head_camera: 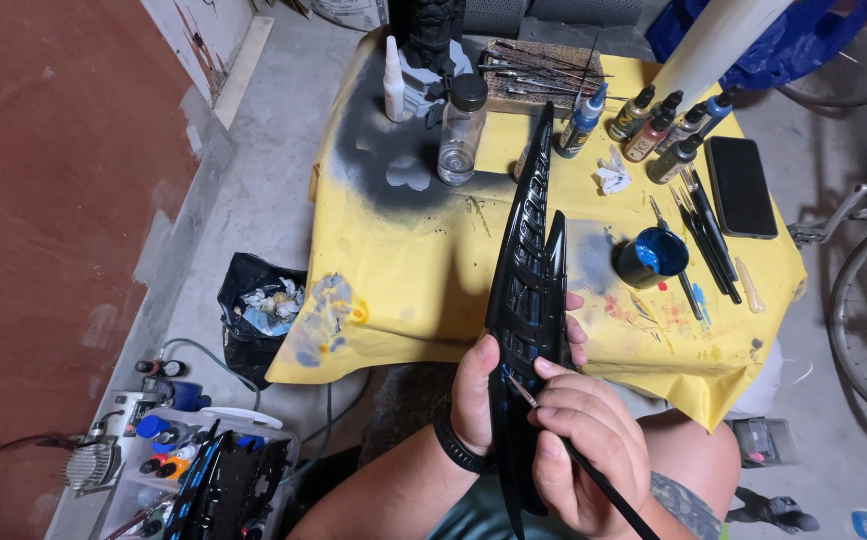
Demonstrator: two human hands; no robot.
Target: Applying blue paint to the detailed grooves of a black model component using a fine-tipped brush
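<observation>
left hand (pixel 478 395) closed around the lower part of a long black pointed model piece (pixel 531 270), held upright over the yellow table (pixel 403 270). right hand (pixel 583 440) pinches a fine brush (pixel 593 475) against it. piece looks light, rigid, tips fragile; grip mid-body.

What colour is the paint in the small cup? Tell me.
Blue, in the paint cup on the yellow table cover; head view.

even soft light, sharp, slight edge distortion

Glossy black plastic blade (pixel 530 270); matt, paint-stained yellow cloth (pixel 423 260).
</observation>
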